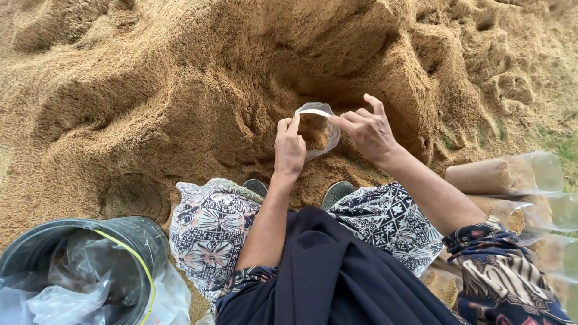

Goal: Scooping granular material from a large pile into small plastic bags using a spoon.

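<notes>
Holding a small clear plastic bag (318, 129) open between them, both hands work at the foot of a big heap of brown husk-like material (180, 90). The left hand (289, 148) grips the near left side of the bag mouth, its fingers (293, 124) closed on the thin plastic. The right hand (367, 129) pinches the right side of the rim with thumb and forefinger, and its other fingers are spread and lifted. The bag sits in a hollow dug into the heap, and some of the brown material is already inside it. Just below the hands, two grey shoe tips (298, 191) rest on the heap, and the knees are covered with patterned cloth (211, 229).

At the lower left corner of the view, a black bucket (129, 232) stands on the heap. It holds crumpled clear plastic bags (66, 283), and a yellow line runs along its inner wall. At the right edge, several filled clear bags (503, 176) lie on their sides, stacked near each other, well apart from the bucket. Some green grass (563, 144) shows behind them.
</notes>
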